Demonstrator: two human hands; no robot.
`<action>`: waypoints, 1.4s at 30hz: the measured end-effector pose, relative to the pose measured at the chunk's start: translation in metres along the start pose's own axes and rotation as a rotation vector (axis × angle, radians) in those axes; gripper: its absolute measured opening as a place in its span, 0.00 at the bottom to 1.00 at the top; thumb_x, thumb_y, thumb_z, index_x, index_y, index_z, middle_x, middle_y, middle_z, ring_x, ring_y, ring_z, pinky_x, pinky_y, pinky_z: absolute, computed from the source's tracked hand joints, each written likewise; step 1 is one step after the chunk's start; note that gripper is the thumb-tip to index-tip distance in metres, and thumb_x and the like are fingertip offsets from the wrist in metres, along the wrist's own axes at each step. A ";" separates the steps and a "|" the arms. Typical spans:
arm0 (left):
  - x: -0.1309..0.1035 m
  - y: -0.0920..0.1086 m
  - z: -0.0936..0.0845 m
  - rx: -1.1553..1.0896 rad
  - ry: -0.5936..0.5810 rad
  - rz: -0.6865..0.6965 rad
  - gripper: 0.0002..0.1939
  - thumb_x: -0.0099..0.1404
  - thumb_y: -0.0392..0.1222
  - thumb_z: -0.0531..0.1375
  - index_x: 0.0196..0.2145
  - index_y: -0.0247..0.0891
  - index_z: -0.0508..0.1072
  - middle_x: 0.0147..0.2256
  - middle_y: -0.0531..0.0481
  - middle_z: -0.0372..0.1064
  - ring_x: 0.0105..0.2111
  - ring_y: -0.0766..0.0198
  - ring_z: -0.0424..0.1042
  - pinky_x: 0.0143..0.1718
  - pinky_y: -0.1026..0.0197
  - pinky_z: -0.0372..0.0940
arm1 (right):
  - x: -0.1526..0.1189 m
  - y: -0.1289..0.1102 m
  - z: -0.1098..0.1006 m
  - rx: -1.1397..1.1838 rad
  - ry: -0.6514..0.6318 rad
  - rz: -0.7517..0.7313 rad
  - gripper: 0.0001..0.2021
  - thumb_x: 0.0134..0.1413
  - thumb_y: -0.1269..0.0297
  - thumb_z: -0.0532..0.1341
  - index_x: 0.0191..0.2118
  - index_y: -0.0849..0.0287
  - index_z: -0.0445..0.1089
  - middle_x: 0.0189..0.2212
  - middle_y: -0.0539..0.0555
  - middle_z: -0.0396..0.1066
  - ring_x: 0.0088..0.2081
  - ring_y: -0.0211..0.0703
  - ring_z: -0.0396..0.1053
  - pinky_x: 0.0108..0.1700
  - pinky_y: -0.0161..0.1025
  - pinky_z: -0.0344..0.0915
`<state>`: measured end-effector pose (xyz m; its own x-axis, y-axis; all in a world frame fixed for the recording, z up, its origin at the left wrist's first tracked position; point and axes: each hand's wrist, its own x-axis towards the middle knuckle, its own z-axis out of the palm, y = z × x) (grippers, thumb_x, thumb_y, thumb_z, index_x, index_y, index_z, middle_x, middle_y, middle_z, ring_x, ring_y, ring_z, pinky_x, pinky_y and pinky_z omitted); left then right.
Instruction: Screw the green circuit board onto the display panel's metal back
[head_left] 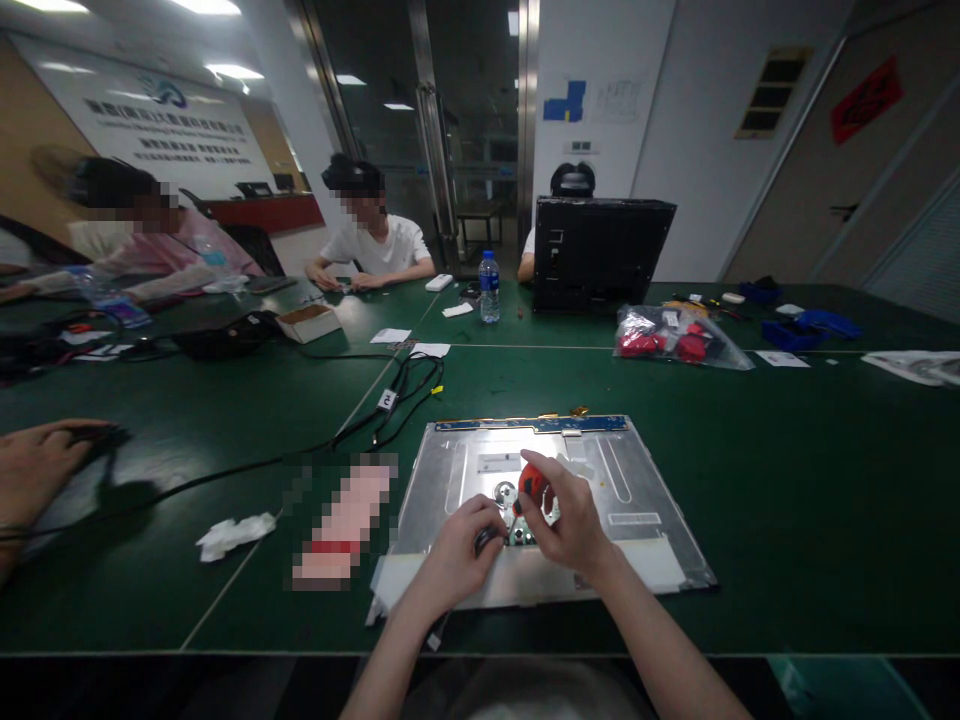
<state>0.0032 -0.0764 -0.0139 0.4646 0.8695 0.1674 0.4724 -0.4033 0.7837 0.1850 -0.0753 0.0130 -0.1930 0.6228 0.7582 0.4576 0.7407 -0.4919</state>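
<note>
A flat silver metal panel (645,500) with a blue circuit strip (525,425) along its far edge lies on the green table. Over its middle, my right hand (574,515) is closed around a red and black tool (531,484). My left hand (466,550) rests just to the left with its fingers closed on a small dark object (486,538), too hidden to name. Between the hands, a small green circuit board (520,532) and a round metal part (505,493) show on the panel.
Black cables (300,457) and a crumpled tissue (236,535) lie left of the panel. Another person's hand (45,465) is at the far left. Beyond stand a water bottle (489,288), a black monitor (600,255) and a plastic bag (675,338); several people sit across the table.
</note>
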 end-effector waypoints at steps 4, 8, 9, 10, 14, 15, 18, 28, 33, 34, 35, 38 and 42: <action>0.000 0.003 -0.001 -0.010 0.000 -0.006 0.06 0.56 0.30 0.55 0.28 0.38 0.70 0.35 0.48 0.67 0.37 0.60 0.68 0.40 0.59 0.63 | 0.000 0.002 0.001 -0.021 0.005 -0.018 0.22 0.58 0.66 0.57 0.57 0.55 0.55 0.29 0.48 0.66 0.23 0.35 0.63 0.25 0.33 0.61; 0.000 0.004 -0.001 -0.005 -0.001 -0.015 0.07 0.56 0.30 0.54 0.28 0.38 0.71 0.35 0.47 0.67 0.37 0.59 0.68 0.40 0.59 0.63 | 0.000 0.002 0.001 -0.030 -0.005 -0.028 0.21 0.59 0.65 0.57 0.57 0.54 0.56 0.29 0.48 0.66 0.23 0.34 0.62 0.25 0.33 0.61; 0.000 0.004 -0.001 -0.008 -0.004 -0.014 0.06 0.56 0.31 0.55 0.29 0.38 0.70 0.36 0.47 0.67 0.37 0.59 0.68 0.40 0.59 0.63 | 0.000 0.002 0.001 -0.029 -0.006 -0.026 0.21 0.59 0.65 0.57 0.57 0.54 0.56 0.30 0.48 0.67 0.23 0.34 0.62 0.26 0.33 0.61; 0.000 0.003 -0.001 -0.011 -0.007 -0.013 0.06 0.56 0.31 0.55 0.29 0.38 0.70 0.36 0.47 0.67 0.37 0.59 0.68 0.40 0.59 0.63 | 0.000 0.002 0.001 -0.026 -0.009 -0.024 0.21 0.59 0.65 0.57 0.57 0.54 0.55 0.30 0.48 0.67 0.23 0.34 0.62 0.26 0.33 0.61; 0.000 0.002 -0.001 -0.015 -0.005 -0.004 0.06 0.57 0.31 0.55 0.28 0.38 0.70 0.36 0.48 0.67 0.37 0.60 0.68 0.40 0.59 0.63 | 0.000 0.001 -0.001 0.003 -0.029 -0.001 0.22 0.59 0.65 0.56 0.59 0.55 0.54 0.31 0.50 0.68 0.24 0.36 0.64 0.27 0.34 0.63; 0.000 0.002 -0.001 -0.010 -0.004 -0.003 0.06 0.57 0.31 0.55 0.28 0.38 0.70 0.35 0.48 0.67 0.37 0.60 0.68 0.39 0.59 0.63 | 0.000 0.001 -0.001 0.018 -0.033 0.006 0.23 0.59 0.65 0.55 0.59 0.56 0.54 0.32 0.51 0.68 0.25 0.37 0.64 0.27 0.35 0.63; 0.000 0.003 -0.001 0.008 -0.006 -0.002 0.06 0.57 0.31 0.55 0.28 0.37 0.70 0.35 0.48 0.67 0.36 0.60 0.68 0.39 0.60 0.63 | -0.001 0.000 -0.002 0.052 -0.040 0.021 0.23 0.59 0.67 0.53 0.60 0.56 0.54 0.34 0.52 0.69 0.26 0.38 0.65 0.28 0.36 0.64; 0.000 0.002 -0.001 0.025 -0.006 0.000 0.07 0.56 0.29 0.55 0.28 0.37 0.70 0.35 0.48 0.67 0.37 0.59 0.68 0.40 0.59 0.63 | 0.000 0.001 0.001 -0.006 0.008 -0.015 0.21 0.58 0.66 0.56 0.57 0.55 0.55 0.29 0.48 0.66 0.23 0.35 0.62 0.25 0.34 0.61; 0.000 0.002 -0.001 0.015 -0.008 0.000 0.06 0.56 0.29 0.55 0.29 0.37 0.70 0.35 0.48 0.66 0.37 0.59 0.68 0.40 0.59 0.63 | 0.001 0.001 0.000 -0.022 -0.011 -0.021 0.20 0.59 0.65 0.57 0.56 0.55 0.56 0.29 0.48 0.65 0.23 0.34 0.61 0.25 0.33 0.60; 0.000 0.002 0.000 0.011 -0.010 0.000 0.07 0.56 0.29 0.55 0.29 0.37 0.70 0.35 0.48 0.66 0.38 0.59 0.68 0.40 0.59 0.63 | 0.001 0.001 0.000 -0.016 -0.014 -0.018 0.20 0.59 0.64 0.57 0.56 0.55 0.56 0.30 0.49 0.65 0.23 0.34 0.62 0.25 0.33 0.61; 0.000 0.002 0.000 0.007 -0.012 -0.001 0.07 0.56 0.29 0.55 0.29 0.37 0.70 0.35 0.48 0.66 0.38 0.59 0.68 0.40 0.59 0.63 | 0.001 0.001 0.000 -0.008 -0.020 -0.012 0.21 0.59 0.64 0.56 0.57 0.55 0.56 0.30 0.49 0.66 0.23 0.34 0.62 0.25 0.33 0.61; 0.000 0.002 -0.001 0.000 -0.016 -0.005 0.06 0.56 0.30 0.55 0.29 0.38 0.70 0.36 0.48 0.66 0.38 0.59 0.68 0.40 0.59 0.63 | 0.000 0.000 0.000 0.023 -0.034 0.009 0.23 0.59 0.65 0.55 0.59 0.56 0.53 0.31 0.50 0.67 0.24 0.35 0.63 0.26 0.34 0.63; 0.000 0.004 -0.001 0.008 -0.020 -0.020 0.06 0.57 0.31 0.55 0.29 0.38 0.70 0.35 0.48 0.66 0.37 0.59 0.68 0.39 0.58 0.63 | 0.000 0.000 0.000 0.070 -0.038 0.030 0.25 0.58 0.67 0.53 0.61 0.55 0.52 0.34 0.52 0.69 0.26 0.37 0.66 0.27 0.35 0.64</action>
<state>0.0041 -0.0772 -0.0100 0.4699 0.8716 0.1396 0.4879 -0.3882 0.7818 0.1852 -0.0755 0.0129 -0.2139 0.6530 0.7265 0.4023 0.7366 -0.5436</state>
